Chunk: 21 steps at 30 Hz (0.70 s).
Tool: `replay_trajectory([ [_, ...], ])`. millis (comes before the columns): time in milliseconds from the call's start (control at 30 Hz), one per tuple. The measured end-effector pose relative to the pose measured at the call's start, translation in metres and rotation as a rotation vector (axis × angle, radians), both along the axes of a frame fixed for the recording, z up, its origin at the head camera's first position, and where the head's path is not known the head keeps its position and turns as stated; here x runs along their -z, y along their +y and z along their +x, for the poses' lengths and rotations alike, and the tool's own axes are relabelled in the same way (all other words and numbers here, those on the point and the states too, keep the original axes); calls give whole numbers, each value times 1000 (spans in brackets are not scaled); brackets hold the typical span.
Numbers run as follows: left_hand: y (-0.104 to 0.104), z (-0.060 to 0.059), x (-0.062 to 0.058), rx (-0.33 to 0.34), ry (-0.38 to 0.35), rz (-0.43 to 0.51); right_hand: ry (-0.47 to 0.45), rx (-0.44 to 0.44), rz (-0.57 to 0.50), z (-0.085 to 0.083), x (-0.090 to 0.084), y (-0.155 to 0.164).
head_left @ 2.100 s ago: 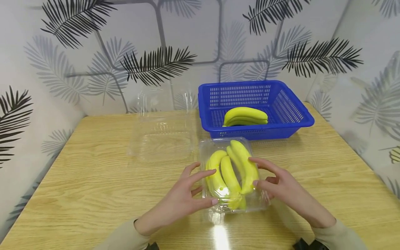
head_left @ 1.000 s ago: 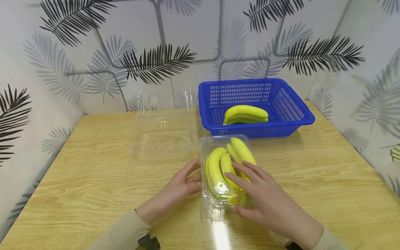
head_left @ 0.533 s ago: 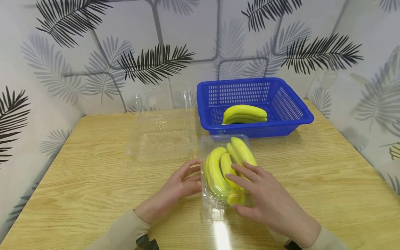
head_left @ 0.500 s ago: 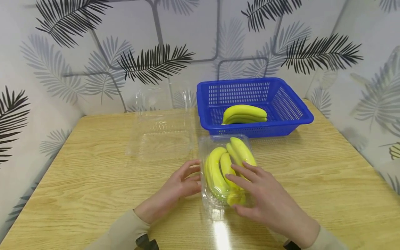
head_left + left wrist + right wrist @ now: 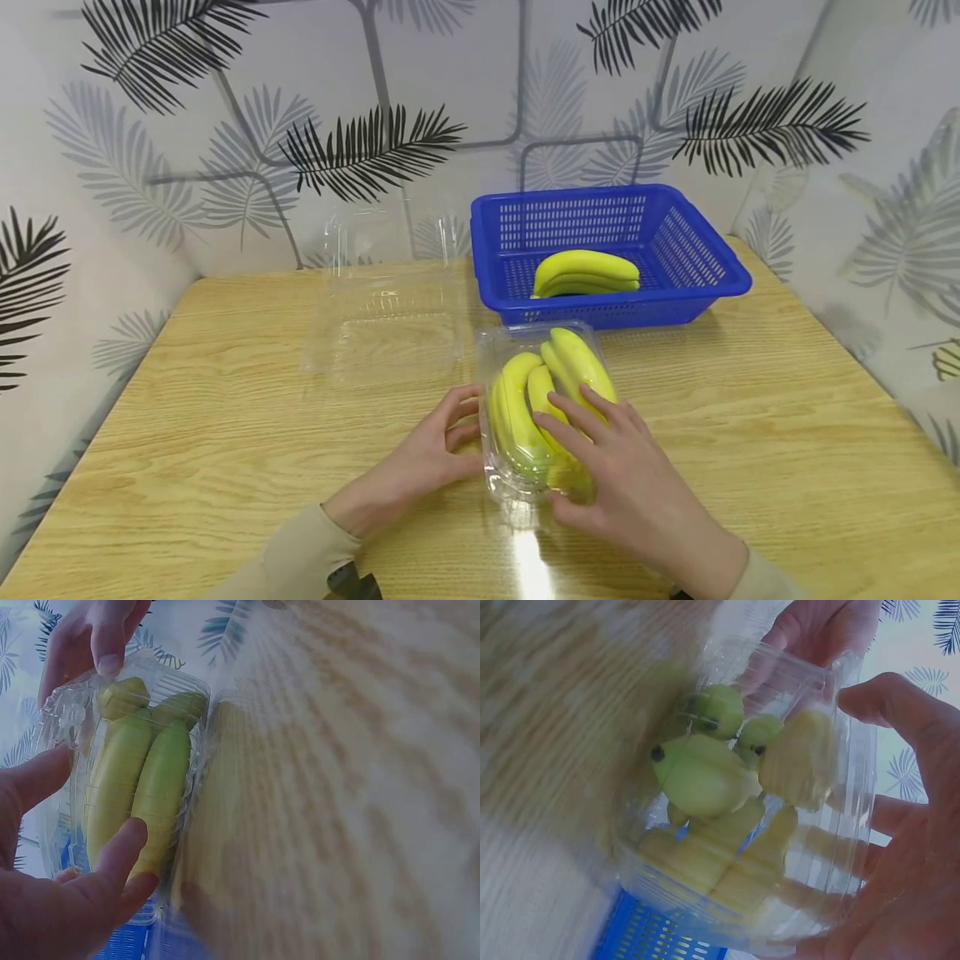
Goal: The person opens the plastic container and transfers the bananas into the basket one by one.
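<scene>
A clear plastic clamshell box [image 5: 495,340] with several yellow bananas [image 5: 517,408] inside lies on the table, its lid down over them. My left hand [image 5: 423,462] is at the box's left side, fingers slightly bent against the wall; in the left wrist view, the fingertips [image 5: 133,832] reach the side by the bananas. Over the near right part of the lid spreads my right hand [image 5: 637,475], its thumb by the near edge. From the right wrist, the banana ends [image 5: 697,776] show through the plastic, and the right thumb [image 5: 885,701] lies at a lid corner.
Behind the box stands a blue plastic basket [image 5: 615,307] holding a bunch of bananas [image 5: 588,271]. At the back left, a second clear clamshell [image 5: 397,333] has its lid raised against the patterned wall covering. Wooden tabletop [image 5: 247,417] extends to both sides.
My left hand has come off the lid to the box's left side. My right hand has moved from the right side onto the lid, then slightly left. The box has hardly moved.
</scene>
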<state>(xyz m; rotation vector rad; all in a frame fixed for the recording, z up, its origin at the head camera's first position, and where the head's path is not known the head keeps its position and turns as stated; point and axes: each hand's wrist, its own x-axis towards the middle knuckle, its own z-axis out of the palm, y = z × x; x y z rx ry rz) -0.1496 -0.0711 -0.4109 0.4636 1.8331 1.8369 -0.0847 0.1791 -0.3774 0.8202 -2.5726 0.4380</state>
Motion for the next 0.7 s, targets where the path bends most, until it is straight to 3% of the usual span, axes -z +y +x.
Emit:
replay_trajectory([
  [333,-2,0,-2,-6,-3,1,-3,93,31,2,2,-15],
  [700,0,3,-8,-2,-23,-56,94,122,61,-2,5,-18],
])
